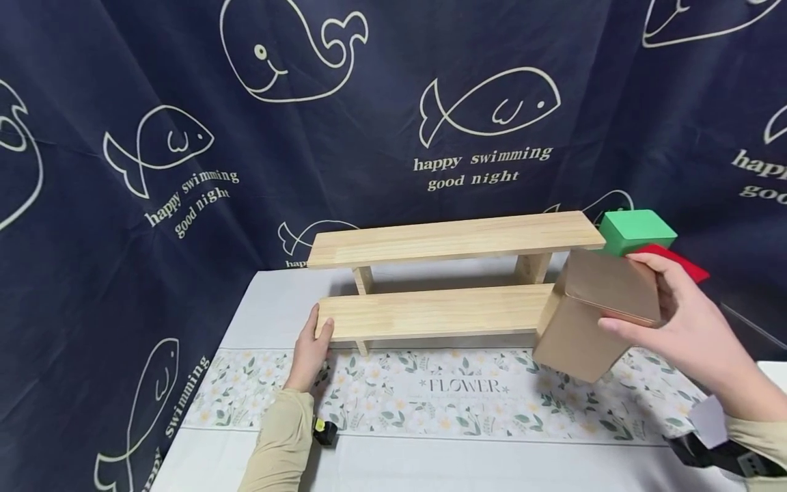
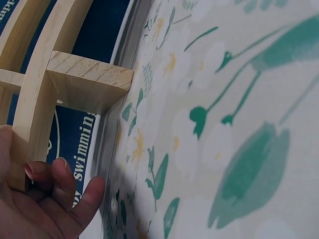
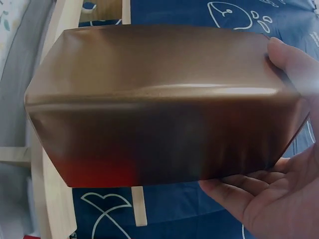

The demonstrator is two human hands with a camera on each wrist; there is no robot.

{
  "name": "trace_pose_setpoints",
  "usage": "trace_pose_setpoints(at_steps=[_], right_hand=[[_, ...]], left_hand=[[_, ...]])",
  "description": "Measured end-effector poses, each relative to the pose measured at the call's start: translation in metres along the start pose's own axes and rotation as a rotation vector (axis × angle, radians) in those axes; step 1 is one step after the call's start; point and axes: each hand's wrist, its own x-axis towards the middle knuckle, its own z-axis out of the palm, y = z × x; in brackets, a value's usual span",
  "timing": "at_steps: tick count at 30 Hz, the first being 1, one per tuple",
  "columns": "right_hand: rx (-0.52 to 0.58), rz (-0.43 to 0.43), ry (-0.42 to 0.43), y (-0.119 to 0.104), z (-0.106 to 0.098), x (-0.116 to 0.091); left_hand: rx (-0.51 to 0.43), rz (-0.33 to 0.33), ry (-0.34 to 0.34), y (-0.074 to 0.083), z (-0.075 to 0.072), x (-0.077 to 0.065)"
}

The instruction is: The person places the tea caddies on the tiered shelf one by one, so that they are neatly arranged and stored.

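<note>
A two-tier wooden shelf (image 1: 424, 313) stands on the table, its upper board set behind the lower one. At the lower board's left end my left hand (image 1: 310, 352) grips the wood; in the left wrist view its fingers (image 2: 64, 181) curl beneath the board. My right hand (image 1: 695, 335) holds a brown, metallic-looking box (image 1: 587, 338) by its top end, thumb on one side and fingers on the other. Tilted, the box hangs in front of the shelf's right end and hides part of it. Across the right wrist view the shiny box (image 3: 164, 104) spans most of the width.
Behind the right hand are a green box (image 1: 636, 232) and a red object (image 1: 682, 263), partly hidden. A floral runner (image 1: 467, 403) printed FLOWER crosses the white table (image 1: 418, 465). Dark blue curtain (image 1: 381, 157) with fish drawings closes off the back and left.
</note>
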Motion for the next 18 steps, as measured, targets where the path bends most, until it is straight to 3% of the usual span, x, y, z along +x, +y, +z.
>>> trace_pose_setpoints(at_steps=[6, 18], right_hand=[[0.077, -0.043, -0.011, -0.009, 0.003, 0.012], [0.080, -0.102, -0.068, -0.028, 0.014, 0.034]], left_hand=[[-0.014, 0.017, -0.002, -0.001, 0.001, 0.001], [0.001, 0.036, 0.023, -0.007, 0.002, 0.005]])
